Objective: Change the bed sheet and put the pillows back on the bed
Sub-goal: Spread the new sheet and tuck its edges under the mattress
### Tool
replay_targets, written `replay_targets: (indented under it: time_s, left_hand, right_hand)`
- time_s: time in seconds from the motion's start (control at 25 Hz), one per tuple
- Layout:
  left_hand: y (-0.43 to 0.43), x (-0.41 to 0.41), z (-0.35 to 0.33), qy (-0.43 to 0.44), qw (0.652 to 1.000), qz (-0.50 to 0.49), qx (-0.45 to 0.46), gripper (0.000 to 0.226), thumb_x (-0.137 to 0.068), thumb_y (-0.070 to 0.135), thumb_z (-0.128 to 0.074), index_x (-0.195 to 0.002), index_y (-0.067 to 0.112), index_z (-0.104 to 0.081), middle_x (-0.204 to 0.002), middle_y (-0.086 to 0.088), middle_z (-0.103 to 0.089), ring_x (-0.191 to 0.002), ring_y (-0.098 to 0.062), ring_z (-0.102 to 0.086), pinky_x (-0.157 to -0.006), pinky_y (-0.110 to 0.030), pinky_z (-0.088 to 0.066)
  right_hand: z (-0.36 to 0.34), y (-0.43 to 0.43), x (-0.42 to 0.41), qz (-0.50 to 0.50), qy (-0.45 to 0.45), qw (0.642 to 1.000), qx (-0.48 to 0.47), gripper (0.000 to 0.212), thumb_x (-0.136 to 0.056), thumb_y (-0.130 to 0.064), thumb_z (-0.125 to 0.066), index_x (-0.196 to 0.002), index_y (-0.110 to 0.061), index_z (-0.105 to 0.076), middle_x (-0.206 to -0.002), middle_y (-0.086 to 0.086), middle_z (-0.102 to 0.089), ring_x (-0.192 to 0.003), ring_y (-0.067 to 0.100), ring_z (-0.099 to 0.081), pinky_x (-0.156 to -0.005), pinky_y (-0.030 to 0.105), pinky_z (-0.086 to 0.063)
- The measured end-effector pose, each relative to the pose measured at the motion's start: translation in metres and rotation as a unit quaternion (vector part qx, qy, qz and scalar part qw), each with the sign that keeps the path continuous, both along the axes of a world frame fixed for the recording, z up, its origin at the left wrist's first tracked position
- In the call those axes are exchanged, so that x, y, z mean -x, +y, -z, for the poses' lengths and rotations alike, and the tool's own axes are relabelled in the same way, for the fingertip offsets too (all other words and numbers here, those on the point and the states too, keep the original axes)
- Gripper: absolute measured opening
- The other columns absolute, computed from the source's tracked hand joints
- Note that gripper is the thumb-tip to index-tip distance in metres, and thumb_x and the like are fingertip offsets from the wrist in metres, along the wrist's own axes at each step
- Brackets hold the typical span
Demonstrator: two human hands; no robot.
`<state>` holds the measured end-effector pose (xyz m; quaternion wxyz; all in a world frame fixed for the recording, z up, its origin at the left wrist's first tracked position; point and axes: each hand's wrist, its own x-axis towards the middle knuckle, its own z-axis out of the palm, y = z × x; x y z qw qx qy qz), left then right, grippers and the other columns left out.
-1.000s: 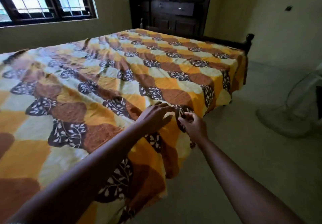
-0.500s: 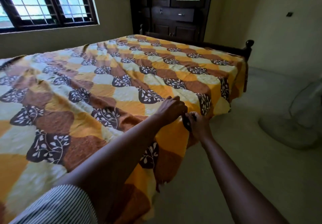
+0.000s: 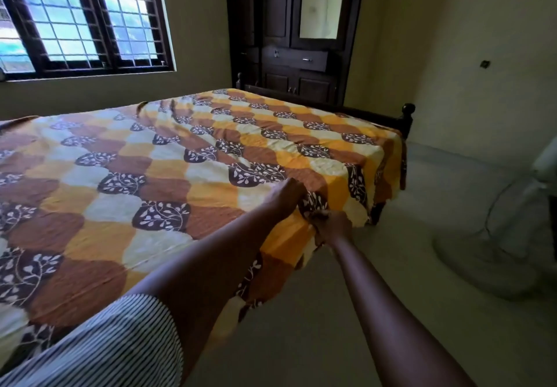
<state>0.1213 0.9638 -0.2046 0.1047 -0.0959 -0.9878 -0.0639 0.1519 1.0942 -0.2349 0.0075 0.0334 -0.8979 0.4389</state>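
A bed sheet patterned in yellow, brown and cream with dark leaf patches is spread over the whole bed and hangs over its near right edge. My left hand lies on the sheet at that edge, fingers bent over the rim. Just below it, my right hand grips a fold of the hanging sheet against the side of the mattress. No pillows are in view.
A dark wooden wardrobe with a mirror stands behind the bed's far end. The dark bed post marks the far right corner. A pale standing fan is on the floor to the right. A barred window is on the left wall.
Both hands have slid along the bed's right edge toward the far corner, and the camera has followed. The right hand dropped from edge level to the hanging part of the sheet.
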Motion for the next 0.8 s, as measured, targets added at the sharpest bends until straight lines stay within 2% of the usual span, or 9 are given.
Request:
replay_targets:
  time_s: [0.08,0.16,0.36,0.48,0.52,0.6,0.68,0.76,0.8]
  left_hand:
    - [0.004,-0.006,0.002,-0.022,0.998,-0.013,-0.048,0.023,-0.093,0.005,-0.047,-0.098,0.000,-0.068,-0.097,-0.017,-0.068,-0.085,-0.024,-0.065,-0.063,-0.030,-0.047]
    - [0.005,-0.015,0.013,-0.026,0.996,0.007,-0.080,0.021,-0.090,0.002,-0.050,-0.101,-0.001,-0.067,-0.101,-0.018,-0.067,-0.086,-0.025,-0.064,-0.067,-0.033,-0.050]
    - [0.000,-0.080,0.027,0.008,0.975,0.015,-0.223,0.024,-0.090,0.011,-0.057,-0.111,0.008,-0.066,-0.111,-0.008,-0.066,-0.094,-0.020,-0.064,-0.068,-0.017,-0.042]
    - [-0.002,-0.137,0.049,-0.040,0.940,-0.046,-0.335,0.019,-0.091,0.016,-0.058,-0.106,0.013,-0.069,-0.101,0.003,-0.069,-0.089,-0.010,-0.064,-0.072,-0.018,-0.047]
    - [-0.003,-0.159,0.061,-0.076,0.903,-0.080,-0.416,0.017,-0.091,0.016,-0.057,-0.103,0.013,-0.069,-0.095,0.003,-0.069,-0.086,-0.010,-0.065,-0.074,-0.022,-0.049]
    - [-0.006,-0.205,0.080,-0.146,0.773,-0.147,-0.600,0.015,-0.094,0.014,-0.052,-0.097,0.011,-0.067,-0.087,-0.002,-0.069,-0.079,-0.014,-0.065,-0.070,-0.025,-0.052]
    - [-0.012,-0.247,0.098,-0.180,0.656,-0.218,-0.700,0.020,-0.096,0.015,-0.048,-0.094,0.011,-0.067,-0.087,-0.005,-0.069,-0.077,-0.015,-0.065,-0.068,-0.023,-0.052]
    - [-0.019,-0.280,0.117,-0.186,0.537,-0.298,-0.767,0.024,-0.097,0.020,-0.044,-0.097,0.007,-0.065,-0.087,-0.007,-0.069,-0.080,-0.019,-0.064,-0.073,-0.029,-0.051]
    - [-0.025,-0.295,0.129,-0.184,0.478,-0.334,-0.792,0.026,-0.098,0.023,-0.043,-0.101,0.006,-0.063,-0.089,-0.008,-0.068,-0.081,-0.020,-0.063,-0.074,-0.031,-0.049]
  right_hand:
    - [0.012,0.003,0.001,0.018,-0.005,0.998,0.058,0.030,-0.085,-0.028,-0.066,-0.099,-0.002,-0.072,-0.085,0.010,-0.070,-0.073,0.019,-0.061,-0.056,0.020,-0.036]
    - [0.033,0.006,-0.004,0.022,-0.015,0.996,0.086,0.029,-0.085,-0.026,-0.067,-0.097,0.000,-0.072,-0.075,0.008,-0.068,-0.070,0.017,-0.060,-0.048,0.013,-0.036]
    - [0.079,-0.005,-0.036,0.110,-0.058,0.975,0.182,0.032,-0.086,-0.029,-0.064,-0.107,-0.004,-0.067,-0.102,0.013,-0.069,-0.098,0.028,-0.063,-0.077,0.030,-0.046]
    - [0.117,-0.022,-0.078,0.130,-0.141,0.947,0.258,0.031,-0.090,-0.021,-0.061,-0.116,-0.004,-0.058,-0.115,0.016,-0.063,-0.103,0.028,-0.059,-0.075,0.028,-0.044]
    - [0.133,-0.030,-0.097,0.098,-0.183,0.924,0.321,0.031,-0.091,-0.014,-0.058,-0.120,-0.003,-0.055,-0.118,0.018,-0.061,-0.099,0.028,-0.058,-0.069,0.026,-0.045]
    - [0.159,-0.047,-0.134,0.020,-0.278,0.858,0.431,0.032,-0.092,-0.006,-0.051,-0.125,-0.004,-0.049,-0.119,0.018,-0.058,-0.093,0.024,-0.057,-0.066,0.022,-0.046]
    - [0.181,-0.066,-0.162,-0.030,-0.382,0.787,0.484,0.046,-0.091,-0.026,-0.054,-0.132,-0.009,-0.046,-0.120,0.016,-0.056,-0.093,0.022,-0.059,-0.070,0.029,-0.045]
    - [0.190,-0.086,-0.175,-0.050,-0.441,0.763,0.470,0.078,-0.074,-0.053,-0.069,-0.135,-0.010,-0.045,-0.120,0.016,-0.057,-0.086,0.025,-0.061,-0.066,0.032,-0.045]
    - [0.190,-0.094,-0.180,-0.059,-0.461,0.748,0.474,0.084,-0.069,-0.056,-0.073,-0.135,-0.012,-0.045,-0.122,0.015,-0.056,-0.088,0.027,-0.061,-0.068,0.034,-0.047]
